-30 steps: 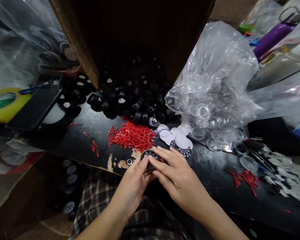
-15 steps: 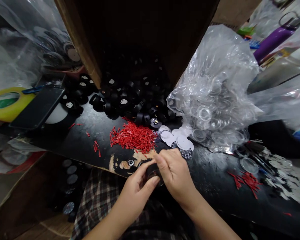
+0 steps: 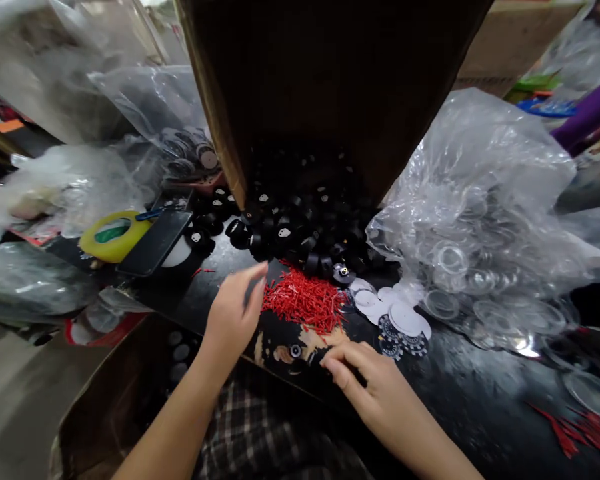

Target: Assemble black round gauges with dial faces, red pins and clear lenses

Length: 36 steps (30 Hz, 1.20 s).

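My left hand (image 3: 235,310) is raised over the table beside the left edge of a pile of small red plastic pointers (image 3: 305,297). Its thumb stands apart from the fingers, and I see nothing between them. Lower right, my right hand (image 3: 367,380) is curled near the table's front edge, thumb against the forefinger; whatever it may hold is hidden. Close to its fingertips lies a small round metal piece (image 3: 295,350) on a worn patch. Round black cases (image 3: 285,233) heap up behind the red pile. White discs (image 3: 405,319) and printed dials (image 3: 391,337) lie to its right.
A tall cardboard box (image 3: 210,100) opens toward me over the black cases. Clear plastic bags (image 3: 480,200) of transparent rings stand at the right. On the left are a phone (image 3: 155,243) and a yellow tape roll (image 3: 113,237). Another open box (image 3: 95,413) sits below the table edge.
My hands have come apart; the round dark piece between them is no longer visible. The left hand rose up and left toward the red pile. The whole view has shifted, scene things appearing further right and lower.
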Motion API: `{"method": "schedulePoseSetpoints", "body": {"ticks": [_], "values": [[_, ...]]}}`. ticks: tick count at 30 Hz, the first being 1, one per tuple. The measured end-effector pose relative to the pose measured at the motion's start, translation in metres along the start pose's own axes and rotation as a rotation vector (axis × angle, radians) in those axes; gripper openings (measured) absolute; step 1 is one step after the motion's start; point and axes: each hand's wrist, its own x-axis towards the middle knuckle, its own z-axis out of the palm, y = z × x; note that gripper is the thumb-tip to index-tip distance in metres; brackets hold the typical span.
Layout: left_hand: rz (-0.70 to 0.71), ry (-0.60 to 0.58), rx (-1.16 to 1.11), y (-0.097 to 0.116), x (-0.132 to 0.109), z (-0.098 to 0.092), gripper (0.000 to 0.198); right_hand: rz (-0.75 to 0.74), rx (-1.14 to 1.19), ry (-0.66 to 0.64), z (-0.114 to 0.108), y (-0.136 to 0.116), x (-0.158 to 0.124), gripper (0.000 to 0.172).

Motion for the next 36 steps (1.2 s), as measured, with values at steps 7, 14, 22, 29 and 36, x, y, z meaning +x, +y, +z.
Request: {"method": "schedulePoseSetpoints", "body": {"ticks": [7,14,22,29,36], "values": [[0.044,0.004,0.228,0.004,0.099,0.038,0.034,0.101,0.024,-0.004,-0.001,0.012,-0.014,0.025],[0.047,0.029,0.161,-0.002,0.086,0.036,0.027,0.101,0.009,-0.012,-0.013,0.005,-0.008,0.019],[0.073,0.016,0.087,-0.009,0.090,0.038,0.027,0.461,-0.433,0.373,-0.056,0.066,-0.007,0.034],[-0.093,0.048,-0.153,-0.010,0.092,0.045,0.029,0.410,-0.271,0.427,-0.054,0.088,-0.008,0.034],[-0.286,0.038,-0.634,0.012,0.053,0.014,0.026,0.429,0.082,0.526,-0.050,0.081,-0.010,0.029]]}}
